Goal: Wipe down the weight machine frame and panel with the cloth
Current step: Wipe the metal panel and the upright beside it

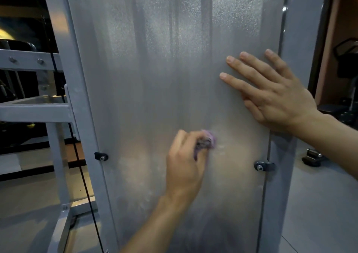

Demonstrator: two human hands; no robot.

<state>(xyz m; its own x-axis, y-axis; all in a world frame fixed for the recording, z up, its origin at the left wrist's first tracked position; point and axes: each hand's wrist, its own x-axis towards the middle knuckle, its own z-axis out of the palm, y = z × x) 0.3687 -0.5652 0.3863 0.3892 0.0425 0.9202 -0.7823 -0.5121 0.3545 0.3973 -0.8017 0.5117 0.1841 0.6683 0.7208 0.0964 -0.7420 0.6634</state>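
Two hands (185, 167) (271, 95), one bunched, seemingly purple cloth (208, 141), one panel (155, 59).

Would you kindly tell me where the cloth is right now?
In the head view, the purple cloth is bunched in the left hand, against the lower middle of the frosted panel, between the two bolted clips.

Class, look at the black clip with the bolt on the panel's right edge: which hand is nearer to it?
Left. The left hand, gripping the cloth, is just left of the clip; the right hand rests flat on the panel, higher up.
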